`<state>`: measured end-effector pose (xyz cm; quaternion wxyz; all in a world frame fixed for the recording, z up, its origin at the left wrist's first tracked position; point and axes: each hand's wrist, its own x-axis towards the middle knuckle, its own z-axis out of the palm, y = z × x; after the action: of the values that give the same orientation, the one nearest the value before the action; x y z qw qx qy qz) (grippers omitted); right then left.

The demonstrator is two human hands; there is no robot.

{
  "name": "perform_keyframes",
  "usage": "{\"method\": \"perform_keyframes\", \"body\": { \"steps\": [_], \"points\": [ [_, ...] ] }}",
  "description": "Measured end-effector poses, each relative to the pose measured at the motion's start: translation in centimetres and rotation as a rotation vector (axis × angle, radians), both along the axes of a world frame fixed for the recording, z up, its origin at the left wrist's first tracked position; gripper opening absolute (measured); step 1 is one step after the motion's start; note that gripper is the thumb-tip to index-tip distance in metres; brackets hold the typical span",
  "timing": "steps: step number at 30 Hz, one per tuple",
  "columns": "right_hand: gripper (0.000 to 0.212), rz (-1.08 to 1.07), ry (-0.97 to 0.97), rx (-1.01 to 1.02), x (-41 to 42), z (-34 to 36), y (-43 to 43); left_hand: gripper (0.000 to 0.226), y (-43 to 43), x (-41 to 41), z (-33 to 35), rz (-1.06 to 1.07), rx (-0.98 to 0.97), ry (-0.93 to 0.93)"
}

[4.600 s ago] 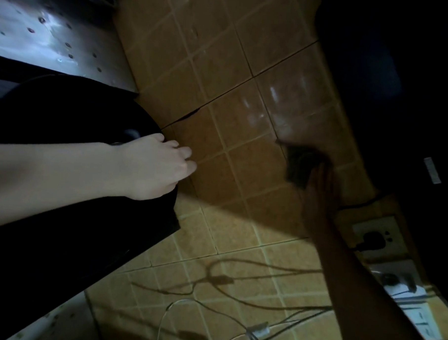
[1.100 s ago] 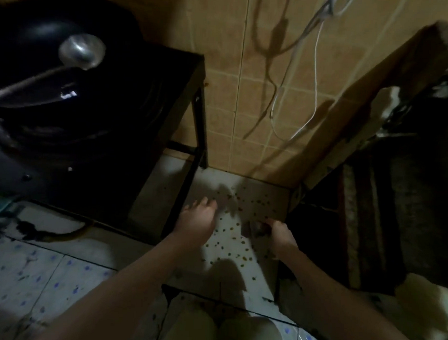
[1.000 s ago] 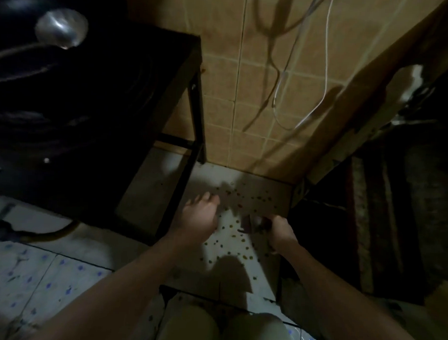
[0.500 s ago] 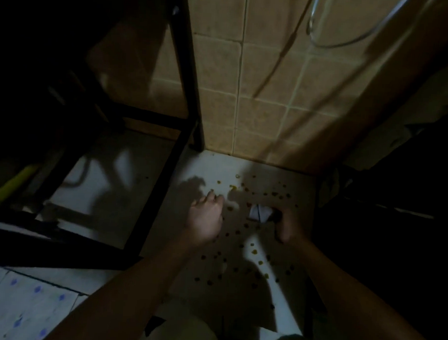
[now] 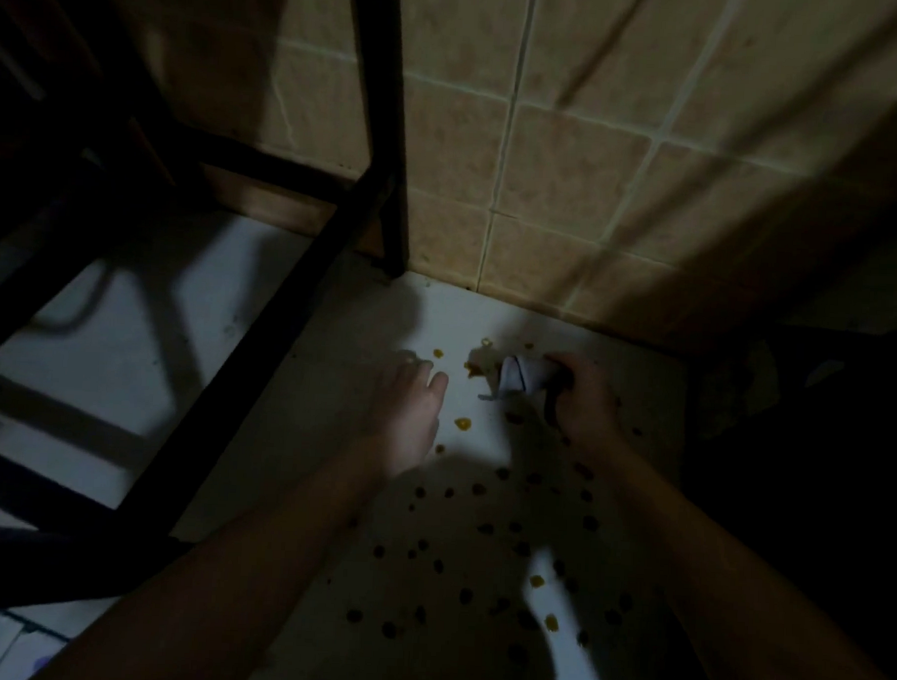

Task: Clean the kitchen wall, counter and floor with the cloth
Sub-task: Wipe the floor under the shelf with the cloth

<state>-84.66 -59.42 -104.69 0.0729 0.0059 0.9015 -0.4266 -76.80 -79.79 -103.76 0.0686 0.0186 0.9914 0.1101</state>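
A small bunched cloth (image 5: 519,379), pale with a dark stripe, is held low against the white floor tile (image 5: 331,386) by my right hand (image 5: 582,402), whose fingers curl round it. Several yellow-brown spots (image 5: 462,422) dot the tile around and below both hands. My left hand (image 5: 412,420) hovers or rests just left of the cloth, fingers relaxed and pointing towards the wall, holding nothing. The tan tiled wall (image 5: 571,180) rises right behind the hands.
A black metal stand leg (image 5: 388,131) and its floor bar (image 5: 260,362) stand to the left of my left hand. A dark object fills the right side (image 5: 817,433). The scene is dim, with my shadow over the lower tile.
My view has dropped from the wall and stove down to the floor corner. Both hands have come lower and closer to the spotted tile, the right one still with the cloth.
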Motion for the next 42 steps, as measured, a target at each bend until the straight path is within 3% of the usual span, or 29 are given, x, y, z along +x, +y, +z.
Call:
{"method": "perform_keyframes", "body": {
  "steps": [5, 11, 15, 18, 21, 23, 27, 30, 34, 37, 40, 42],
  "points": [
    [0.031, 0.125, 0.155, 0.047, -3.0, -2.0, -1.8, 0.038, -2.4, -1.4, -2.2, 0.097, -0.057, 0.041],
    [0.036, 0.092, 0.474, 0.139, -6.0, -1.4, -4.1, 0.035, -3.9, -1.5, -3.6, 0.153, -0.011, 0.06],
    [0.031, 0.14, 0.346, 0.298, -7.4, -3.5, -5.4, 0.035, -4.5, -1.9, -3.9, 0.145, 0.024, 0.112],
    [0.018, 0.104, 0.121, 0.123, -6.3, -6.3, -8.0, 0.038, -4.8, -1.7, -4.1, 0.131, 0.047, 0.141],
    [0.035, 0.314, 0.024, 0.277, -5.4, -9.1, -8.5, 0.037, -5.2, -1.4, -4.2, 0.141, 0.06, 0.199],
    [0.051, 0.326, 0.055, 0.506, -5.6, -10.2, -8.5, 0.036, -5.8, -0.9, -4.5, 0.134, 0.075, 0.198],
    [0.043, 0.437, -0.07, 0.456, -6.2, -9.9, -10.6, 0.03, -6.8, -0.1, -3.9, 0.095, 0.017, 0.152],
    [0.037, 0.517, -0.022, 0.449, -4.9, -9.7, -13.5, 0.034, -7.6, 0.4, -4.0, 0.026, -0.091, 0.179],
    [0.041, 0.655, 0.029, 0.501, -3.3, -10.1, -14.9, 0.039, -8.2, 0.2, -4.7, 0.1, -0.085, 0.034],
    [0.043, 0.688, 0.058, 0.485, -3.9, -9.9, -13.5, 0.036, -8.2, 0.3, -5.0, 0.105, -0.12, 0.111],
    [0.04, 0.599, 0.033, 0.474, -5.1, -9.9, -11.0, 0.043, -8.3, 0.8, -5.8, 0.081, -0.162, -0.058],
    [0.04, 0.484, 0.032, 0.463, -6.0, -10.0, -9.0, 0.043, -8.5, 0.9, -6.1, 0.118, -0.136, -0.058]
  ]
}}
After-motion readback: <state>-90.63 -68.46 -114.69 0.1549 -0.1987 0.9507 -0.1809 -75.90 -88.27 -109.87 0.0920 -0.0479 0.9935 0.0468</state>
